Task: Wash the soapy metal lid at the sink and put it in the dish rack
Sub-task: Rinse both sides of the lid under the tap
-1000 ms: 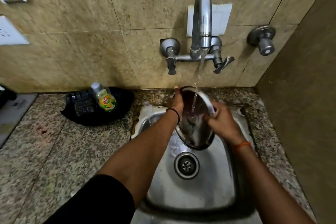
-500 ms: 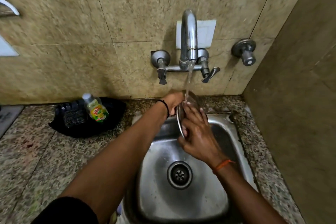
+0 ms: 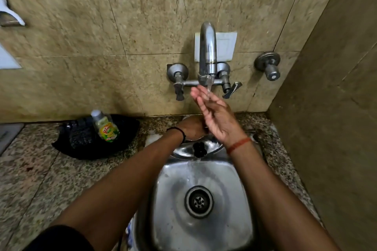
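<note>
While water runs from the tap (image 3: 207, 51), the metal lid (image 3: 195, 149) sits below it over the sink's (image 3: 204, 199) back edge, dome and black knob (image 3: 200, 149) facing the camera. Gripping the lid's far rim is the left hand (image 3: 192, 127), fingers hidden behind it. Just under the tap's spout, the right hand (image 3: 214, 112) is flat-fingered, in the stream. Left of the tap, on the counter (image 3: 30, 179), a dish-soap bottle (image 3: 105, 126) rests in a black tray (image 3: 91, 146).
</note>
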